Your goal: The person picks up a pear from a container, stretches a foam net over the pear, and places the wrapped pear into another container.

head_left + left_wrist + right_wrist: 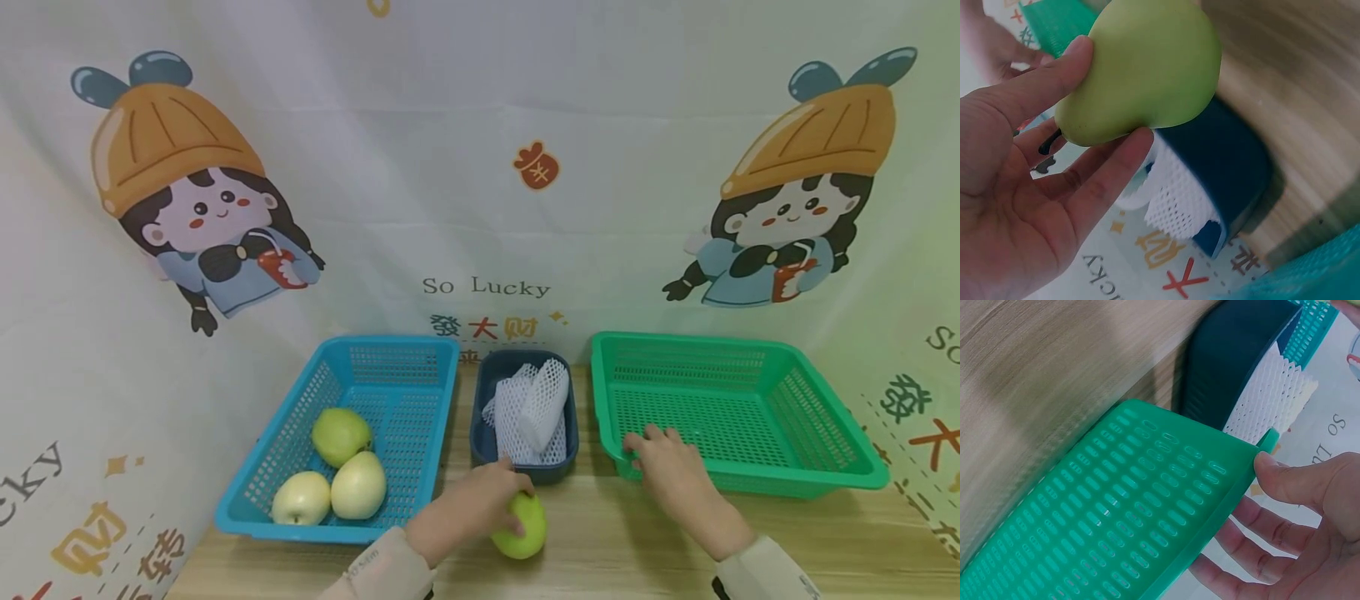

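Thumb and fingers of the left hand (487,502) pinch a green pear (527,533) near the front of the navy box (551,476); from above, the hand covers part of the fruit, and I can't tell whether it touches the table (592,560). White foam nets (542,408) overlap inside the box, hard to count. The right hand (667,467) grips the green basket (795,483) at its near left corner, fingertips hidden behind the rim. Three more pears (358,485) sit in the blue basket (300,531), their undersides out of sight.
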Motion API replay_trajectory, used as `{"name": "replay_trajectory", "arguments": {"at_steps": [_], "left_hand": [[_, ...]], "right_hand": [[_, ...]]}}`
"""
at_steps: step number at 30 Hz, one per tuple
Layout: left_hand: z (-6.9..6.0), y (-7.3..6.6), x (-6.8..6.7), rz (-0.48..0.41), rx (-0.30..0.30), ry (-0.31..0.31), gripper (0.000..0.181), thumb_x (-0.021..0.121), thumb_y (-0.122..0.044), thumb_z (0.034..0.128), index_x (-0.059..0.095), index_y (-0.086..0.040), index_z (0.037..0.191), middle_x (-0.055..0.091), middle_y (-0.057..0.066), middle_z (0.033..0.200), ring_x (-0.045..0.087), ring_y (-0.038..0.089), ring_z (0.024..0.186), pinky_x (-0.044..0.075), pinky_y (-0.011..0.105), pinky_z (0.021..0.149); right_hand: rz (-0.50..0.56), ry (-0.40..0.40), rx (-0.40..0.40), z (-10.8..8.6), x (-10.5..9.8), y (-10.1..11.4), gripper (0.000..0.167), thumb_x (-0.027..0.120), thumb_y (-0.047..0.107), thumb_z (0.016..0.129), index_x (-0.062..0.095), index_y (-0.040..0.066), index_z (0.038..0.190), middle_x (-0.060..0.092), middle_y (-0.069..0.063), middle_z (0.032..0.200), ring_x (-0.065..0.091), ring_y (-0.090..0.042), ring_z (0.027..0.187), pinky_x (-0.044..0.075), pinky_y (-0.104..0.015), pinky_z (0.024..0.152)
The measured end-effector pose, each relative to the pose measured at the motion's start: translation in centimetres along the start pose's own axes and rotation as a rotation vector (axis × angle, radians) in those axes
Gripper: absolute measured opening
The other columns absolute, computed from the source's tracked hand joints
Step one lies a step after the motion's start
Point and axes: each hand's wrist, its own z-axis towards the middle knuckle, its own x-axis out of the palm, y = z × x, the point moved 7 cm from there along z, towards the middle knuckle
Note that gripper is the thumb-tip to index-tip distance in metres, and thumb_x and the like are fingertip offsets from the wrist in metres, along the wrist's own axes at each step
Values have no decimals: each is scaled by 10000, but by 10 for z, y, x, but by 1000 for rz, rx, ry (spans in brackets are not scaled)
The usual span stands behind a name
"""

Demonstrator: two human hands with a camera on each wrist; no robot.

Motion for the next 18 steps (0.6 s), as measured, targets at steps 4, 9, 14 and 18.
{"name": "replay_trajectory", "arguments": {"at_steps": [4,9,14,18], "left_hand": [[3,0,13,8,-15,20,418,798,-293,678,678,-172,1059,568,-29,908,547,94,802,459,233,722],[4,-2,25,53,-4,-1,412,807,-302,659,688,-184,1035,556,-37,863,545,87,783,457,223,698],[3,-4,31,74,11,-30,394,811,-319,652,693,-199,1009,538,-47,839,520,74,763,442,215,659],[4,-7,35,72,17,-43,400,797,-345,676,684,-203,1032,538,-38,868,509,80,781,429,215,653]], "right_hand": [[0,-5,1,0,0,-1,216,719,75,774,647,112,974,589,-76,836,521,-229,700,454,-344,494],[2,-5,1,0,0,-1,213,718,71,774,649,113,972,587,-72,831,516,-225,691,451,-342,490],[-5,14,-7,0,2,-1,224,716,73,774,646,118,982,588,-73,842,519,-226,695,456,-342,494],[-1,31,-6,1,2,0,241,714,82,775,644,118,1003,593,-77,859,525,-227,708,461,-346,502]]}}
